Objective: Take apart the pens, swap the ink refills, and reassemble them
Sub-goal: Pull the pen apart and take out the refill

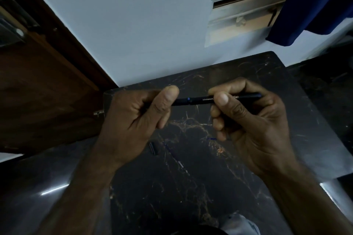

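A black pen [198, 100] with a thin blue ring and white lettering is held level above the dark marble table [191, 187]. My left hand [139, 118] grips its left end, which is hidden in the fist. My right hand [252, 120] pinches the barrel with the thumb on top; the pen's right tip pokes out past the fingers. On the table below lie a thin ink refill [174, 155], a short black pen part [154, 148] beside it, and a small blue piece [211, 138] half hidden under my right hand.
A pale wall rises behind the table. A brown wooden door [42, 86] stands at the left. A blue curtain [315, 5] hangs at the upper right beside a window frame. The table's edges run close on the left and right.
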Demonstrator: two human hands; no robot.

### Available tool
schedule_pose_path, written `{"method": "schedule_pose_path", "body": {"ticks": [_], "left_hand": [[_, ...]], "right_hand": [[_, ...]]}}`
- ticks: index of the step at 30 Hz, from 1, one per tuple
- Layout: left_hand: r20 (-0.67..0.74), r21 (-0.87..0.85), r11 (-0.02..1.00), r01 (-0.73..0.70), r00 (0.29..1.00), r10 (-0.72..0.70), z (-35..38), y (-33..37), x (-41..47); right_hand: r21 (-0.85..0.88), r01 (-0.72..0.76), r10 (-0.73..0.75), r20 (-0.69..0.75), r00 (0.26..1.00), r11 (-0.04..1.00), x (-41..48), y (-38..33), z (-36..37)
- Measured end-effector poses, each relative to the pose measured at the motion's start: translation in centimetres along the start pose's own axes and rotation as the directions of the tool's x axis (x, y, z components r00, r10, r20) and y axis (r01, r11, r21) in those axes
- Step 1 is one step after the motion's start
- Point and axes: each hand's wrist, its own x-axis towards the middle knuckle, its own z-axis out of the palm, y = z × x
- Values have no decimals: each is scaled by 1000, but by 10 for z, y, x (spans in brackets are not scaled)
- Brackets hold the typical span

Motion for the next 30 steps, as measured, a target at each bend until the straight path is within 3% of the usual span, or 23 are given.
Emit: {"method": "schedule_pose_path", "body": {"ticks": [5, 10, 13, 15, 17, 21, 25, 28, 30], "left_hand": [[-97, -212, 977, -30, 995, 10, 11, 5, -4], [-144, -111, 990, -84, 987, 68, 15, 2, -8], [-211, -157, 987, 33, 975, -66, 15, 0, -4], [-190, -266, 962, 65, 975, -119, 12, -2, -4], [-109, -329, 944, 39, 991, -79, 9, -2, -6], [-151, -168, 985, -42, 988, 17, 13, -4, -10], [-265, -158, 984, 84, 956, -124, 18, -4, -7], [-172, -309, 950, 35, 981, -93, 14, -5, -7], [-111, -304, 953, -3, 993, -32, 11, -4, -9]], "right_hand": [[58, -12, 16, -72, 997, 998, -2, 0, -2], [79, -4, 9, -67, 998, 997, -4, 4, -5], [73, 9, -8, -25, 1000, 997, -5, 7, -4], [79, 10, -7, -41, 999, 997, -5, 10, -5], [75, 5, 0, -67, 998, 997, -4, 11, -6], [60, -18, 22, -73, 997, 998, -4, 13, -9], [81, -16, 20, -49, 999, 997, -6, 18, -4], [95, -25, 33, -87, 996, 995, -6, 21, -1], [101, -23, 36, -134, 990, 995, -4, 22, -2]]}}
